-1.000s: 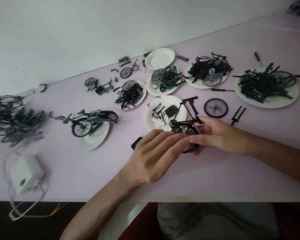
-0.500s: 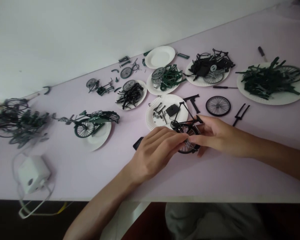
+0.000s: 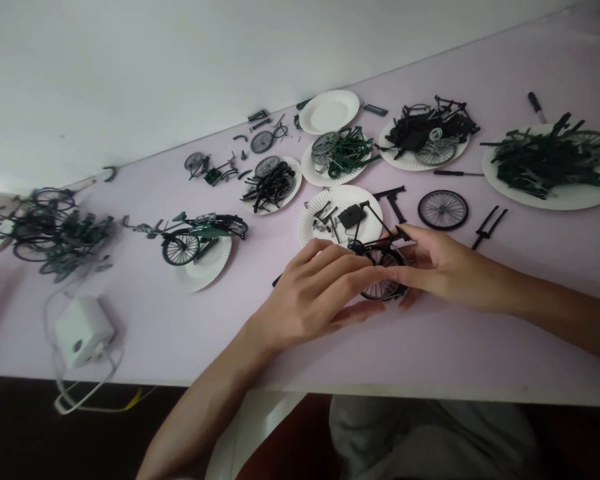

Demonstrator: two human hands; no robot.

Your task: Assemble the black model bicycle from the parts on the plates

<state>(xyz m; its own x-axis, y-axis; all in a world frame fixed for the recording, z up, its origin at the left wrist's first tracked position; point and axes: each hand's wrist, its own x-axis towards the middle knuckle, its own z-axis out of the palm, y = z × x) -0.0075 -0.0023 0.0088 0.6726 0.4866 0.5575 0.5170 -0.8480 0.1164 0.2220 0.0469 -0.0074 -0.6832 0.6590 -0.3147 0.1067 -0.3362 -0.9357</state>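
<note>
Between the hands, low over the desk (image 3: pixel 330 363): a small black bike (image 3: pixel 379 220), part-built, with a spoked wheel (image 3: pixel 380 289) set in below the open frame. Gripped at the rear by the right hand (image 3: pixel 443 263), pinched from thumb on the near side to fingers behind. Reached across by the left hand (image 3: pixel 310 293), bent and close together at the fingers, up to the wheel and the right thumb; cannot tell if pinching anything there. Cannot tell, either, whether touching the desk under the wheel.

Probably light, stiff along the tubes, rather slippery if smooth plastic, and fragile at the spokes and thin stays. Best taken by the thick tubes or tyre rim, without squeezing the spokes.

Just beyond, close behind the frame: a plate (image 3: pixel 307 217) of small parts, easily knocked. Near the right hand, on the far side: a loose wheel (image 3: pixel 443 210), a fork (image 3: pixel 485 233) and dark brackets (image 3: pixel 395 203). Farther back, a screwdriver (image 3: pixel 445 173). Most open room toward the near edge (image 3: pixel 405 395), though with a drop past it.
</note>
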